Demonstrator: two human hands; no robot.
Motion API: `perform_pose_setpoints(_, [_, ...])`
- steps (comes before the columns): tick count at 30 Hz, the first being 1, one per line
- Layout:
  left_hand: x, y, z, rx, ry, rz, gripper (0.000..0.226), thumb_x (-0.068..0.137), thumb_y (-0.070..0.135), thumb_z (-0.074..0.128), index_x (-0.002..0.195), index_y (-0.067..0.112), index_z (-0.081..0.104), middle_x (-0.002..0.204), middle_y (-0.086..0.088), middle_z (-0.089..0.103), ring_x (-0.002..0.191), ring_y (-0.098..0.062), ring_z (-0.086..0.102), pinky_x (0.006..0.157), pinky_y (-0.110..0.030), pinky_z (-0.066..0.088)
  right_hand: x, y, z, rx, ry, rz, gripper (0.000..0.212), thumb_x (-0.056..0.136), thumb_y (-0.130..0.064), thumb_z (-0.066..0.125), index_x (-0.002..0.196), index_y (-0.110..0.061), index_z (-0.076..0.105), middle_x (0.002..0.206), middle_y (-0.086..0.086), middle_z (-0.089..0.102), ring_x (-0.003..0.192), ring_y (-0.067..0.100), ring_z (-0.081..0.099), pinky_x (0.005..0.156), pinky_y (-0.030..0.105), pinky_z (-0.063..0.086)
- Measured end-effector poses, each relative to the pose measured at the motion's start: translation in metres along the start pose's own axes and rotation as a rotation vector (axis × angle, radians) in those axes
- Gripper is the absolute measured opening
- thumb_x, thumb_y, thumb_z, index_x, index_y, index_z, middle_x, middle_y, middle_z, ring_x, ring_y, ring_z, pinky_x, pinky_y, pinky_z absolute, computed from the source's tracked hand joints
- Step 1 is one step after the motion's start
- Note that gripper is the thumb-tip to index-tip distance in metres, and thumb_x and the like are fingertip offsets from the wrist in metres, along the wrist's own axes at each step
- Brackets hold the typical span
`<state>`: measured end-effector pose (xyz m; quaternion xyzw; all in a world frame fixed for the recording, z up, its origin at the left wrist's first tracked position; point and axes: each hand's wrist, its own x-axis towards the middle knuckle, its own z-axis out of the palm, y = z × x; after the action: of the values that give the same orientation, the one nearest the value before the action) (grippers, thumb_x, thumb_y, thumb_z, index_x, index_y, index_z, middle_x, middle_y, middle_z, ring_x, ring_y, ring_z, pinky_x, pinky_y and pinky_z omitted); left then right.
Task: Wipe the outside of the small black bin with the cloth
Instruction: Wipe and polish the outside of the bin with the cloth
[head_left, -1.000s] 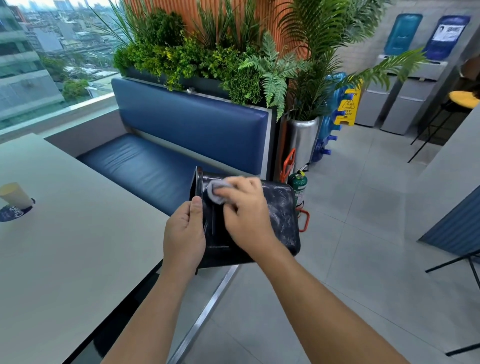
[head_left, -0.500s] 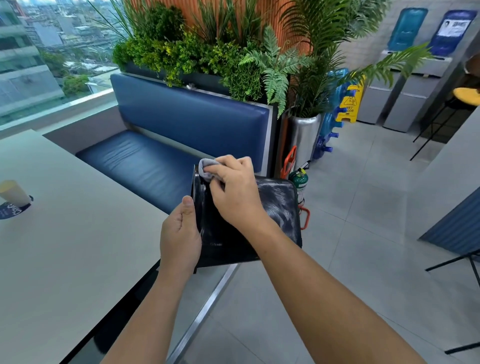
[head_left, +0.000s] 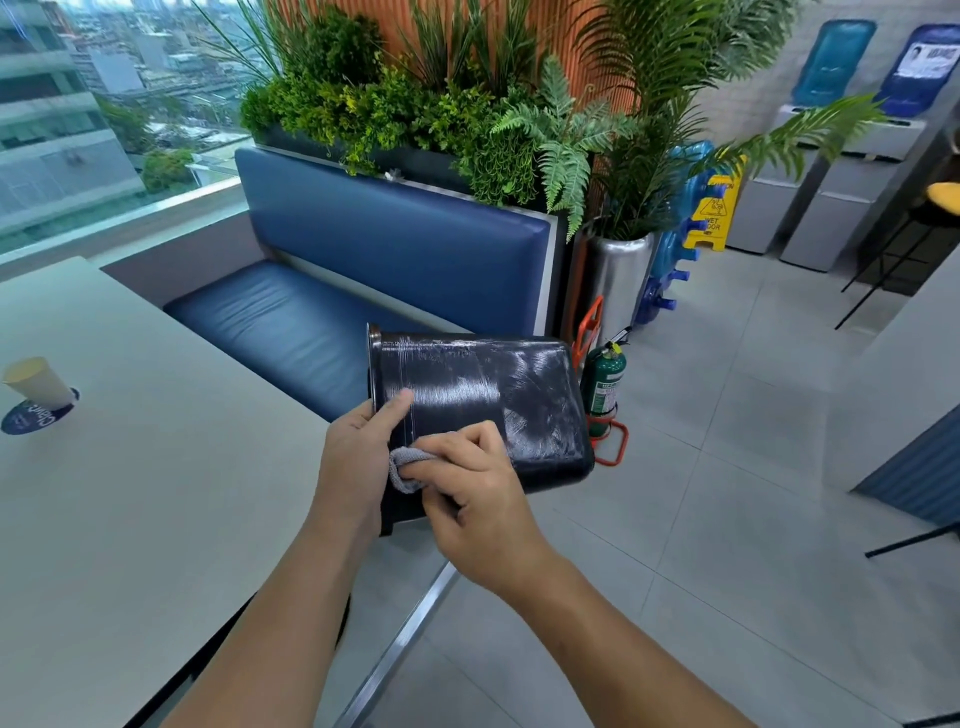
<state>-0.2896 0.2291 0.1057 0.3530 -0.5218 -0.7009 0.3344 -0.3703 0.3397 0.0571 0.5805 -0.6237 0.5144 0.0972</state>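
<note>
A pale grey bench (head_left: 156, 519) fills the left of the view, its corner ending near the hands. Beyond it runs a blue padded seat (head_left: 291, 322) with a tall backrest, below a window (head_left: 78, 130) that looks out on city buildings. The floor (head_left: 727, 493) is grey tile.

On the far left of the bench a paper cup (head_left: 36, 382) stands on a dark blue round mat (head_left: 31, 418); what is in it cannot be seen. A planter box (head_left: 410, 163) behind the backrest is packed with ferns and leafy plants, and a metal pot (head_left: 618, 280) beside it holds a palm. A green fire extinguisher (head_left: 605, 384) stands just beyond the bin, a yellow wet-floor sign (head_left: 714, 215) farther back.

The small black bin (head_left: 467, 384) is held in the air on its side, off the bench corner, with its mouth to the left and its inside hidden. Its upper side is streaked with pale smears. The left hand (head_left: 358, 457) grips the rim end, thumb laid on the wall. The right hand (head_left: 467, 499), fingers curled, presses the grey cloth (head_left: 408, 467) against the bin's near side.
</note>
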Motion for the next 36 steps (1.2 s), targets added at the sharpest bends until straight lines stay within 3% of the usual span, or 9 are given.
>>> perform_pose_setpoints(2, [0.000, 0.000, 0.005, 0.010, 0.003, 0.007, 0.022, 0.104, 0.027, 0.068, 0.098, 0.010, 0.081, 0.100, -0.019, 0.079, 0.088, -0.034, 0.072, 0.083, -0.044, 0.057, 0.000, 0.001, -0.001, -0.046, 0.003, -0.005, 0.032, 0.085, 0.006, 0.061, 0.104, -0.013, 0.079, 0.116, -0.009, 0.071, 0.092, 0.028, 0.047, 0.082, 0.042, 0.046])
perform_pose_setpoints(9, [-0.004, 0.010, 0.024, -0.091, -0.066, -0.059, 0.036, 0.114, 0.033, 0.047, 0.135, 0.013, 0.067, 0.123, -0.015, 0.078, 0.113, -0.036, 0.076, 0.097, -0.049, 0.061, -0.013, 0.007, -0.006, -0.107, 0.043, -0.002, 0.035, 0.084, 0.012, 0.065, 0.109, -0.009, 0.078, 0.119, -0.004, 0.070, 0.092, 0.028, 0.051, 0.086, 0.035, 0.049])
perform_pose_setpoints(14, [-0.002, 0.009, 0.036, 0.038, 0.072, 0.037, 0.034, 0.113, 0.042, 0.049, 0.119, 0.020, 0.074, 0.109, -0.004, 0.082, 0.103, -0.025, 0.079, 0.094, -0.046, 0.064, -0.022, 0.005, -0.003, -0.137, 0.094, 0.019, 0.032, 0.090, 0.010, 0.065, 0.116, -0.007, 0.076, 0.122, 0.003, 0.068, 0.098, 0.027, 0.056, 0.093, 0.032, 0.050])
perform_pose_setpoints(18, [0.005, 0.004, 0.031, 0.185, 0.264, 0.096, 0.059, 0.096, 0.074, 0.042, 0.105, 0.024, 0.073, 0.102, 0.002, 0.079, 0.100, -0.025, 0.075, 0.097, -0.054, 0.060, -0.018, 0.030, -0.025, -0.230, 0.241, 0.159, 0.033, 0.088, 0.012, 0.069, 0.116, -0.006, 0.076, 0.119, 0.005, 0.067, 0.096, 0.028, 0.055, 0.091, 0.031, 0.049])
perform_pose_setpoints(20, [0.004, 0.006, 0.030, 0.299, 0.298, 0.140, 0.057, 0.102, 0.070, 0.038, 0.097, 0.022, 0.068, 0.097, 0.002, 0.075, 0.097, -0.025, 0.071, 0.096, -0.053, 0.058, -0.014, 0.049, -0.041, -0.278, 0.323, 0.290, 0.031, 0.090, 0.008, 0.070, 0.116, -0.006, 0.076, 0.117, 0.005, 0.067, 0.097, 0.029, 0.057, 0.092, 0.030, 0.049])
perform_pose_setpoints(23, [0.001, 0.006, 0.030, 0.300, 0.306, 0.150, 0.053, 0.106, 0.066, 0.038, 0.094, 0.023, 0.068, 0.095, 0.003, 0.074, 0.096, -0.024, 0.070, 0.095, -0.053, 0.058, -0.004, 0.065, -0.058, -0.325, 0.366, 0.395, 0.031, 0.092, 0.005, 0.070, 0.121, -0.006, 0.075, 0.118, 0.008, 0.065, 0.105, 0.032, 0.060, 0.103, 0.013, 0.037])
perform_pose_setpoints(27, [0.001, -0.006, 0.038, 0.152, 0.284, 0.092, 0.055, 0.088, 0.080, 0.042, 0.101, 0.037, 0.074, 0.105, 0.007, 0.079, 0.105, -0.025, 0.074, 0.099, -0.057, 0.058, 0.004, 0.032, -0.036, -0.238, 0.276, 0.325, 0.031, 0.095, -0.004, 0.066, 0.126, -0.003, 0.070, 0.128, 0.015, 0.049, 0.120, 0.028, 0.051, 0.108, 0.038, 0.044])
perform_pose_setpoints(32, [-0.003, -0.003, 0.049, 0.138, 0.296, 0.086, 0.042, 0.110, 0.051, 0.044, 0.100, 0.023, 0.073, 0.099, 0.000, 0.080, 0.098, -0.024, 0.075, 0.099, -0.051, 0.058, -0.003, -0.009, -0.002, -0.122, 0.068, 0.141, 0.039, 0.094, 0.005, 0.058, 0.132, 0.002, 0.065, 0.128, 0.012, 0.047, 0.114, 0.029, 0.053, 0.106, 0.031, 0.044])
perform_pose_setpoints(36, [0.002, -0.007, 0.031, 0.136, 0.344, 0.046, 0.046, 0.104, 0.059, 0.045, 0.101, 0.025, 0.075, 0.103, -0.005, 0.079, 0.101, -0.029, 0.075, 0.098, -0.056, 0.060, 0.009, 0.035, -0.034, -0.235, 0.120, 0.232, 0.030, 0.093, 0.008, 0.059, 0.120, 0.002, 0.070, 0.115, 0.016, 0.053, 0.106, 0.026, 0.051, 0.100, 0.022, 0.040])
